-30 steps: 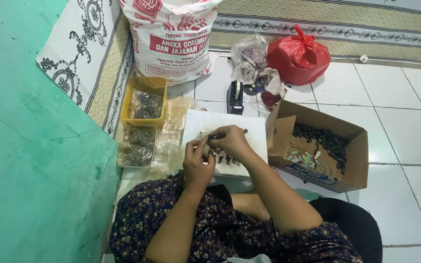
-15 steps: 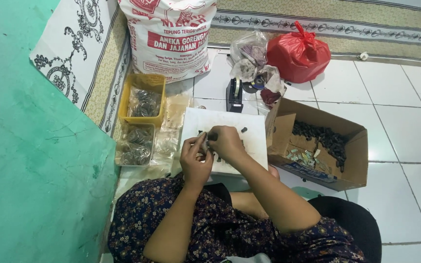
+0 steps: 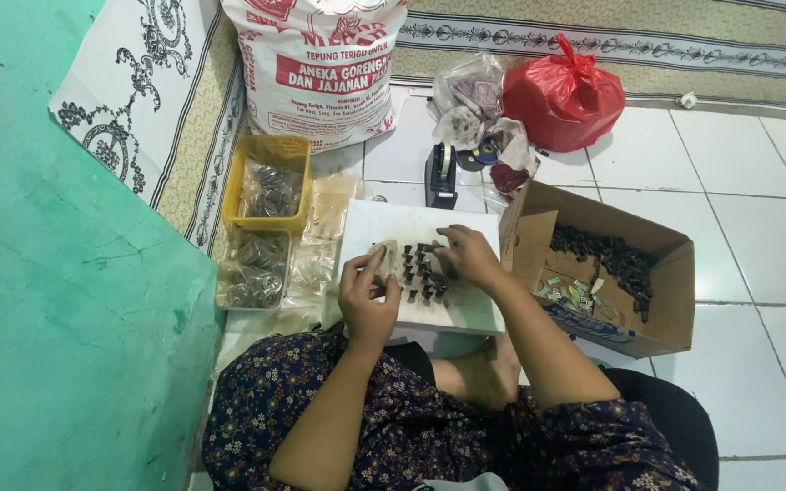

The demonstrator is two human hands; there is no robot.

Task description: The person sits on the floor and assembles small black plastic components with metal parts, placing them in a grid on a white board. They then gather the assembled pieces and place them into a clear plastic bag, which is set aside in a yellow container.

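Small dark metal pieces (image 3: 420, 271) in short rows at the middle of a flat white board (image 3: 466, 314), set on the floor before a seated person in a dark flowered garment. Left hand (image 3: 366, 295) at the left edge of those rows, fingers curled, pinching a small pale packet (image 3: 386, 259). Right hand (image 3: 468, 256) at the right edge of the rows, fingers bent down onto the pieces; whether pinching one, cannot tell. Only a handful laid out so far, much of the board bare. Right of the board, an open brown cardboard box (image 3: 657, 323) with a large heap of the same dark pieces, a sign of plenty left. Left of the board, a yellow plastic tray (image 3: 238, 177) and clear bags of metal rings (image 3: 255, 273). Beyond the board, a black tape dispenser (image 3: 442, 175), a printed white sack (image 3: 320, 64) and a red plastic bag (image 3: 561, 95).
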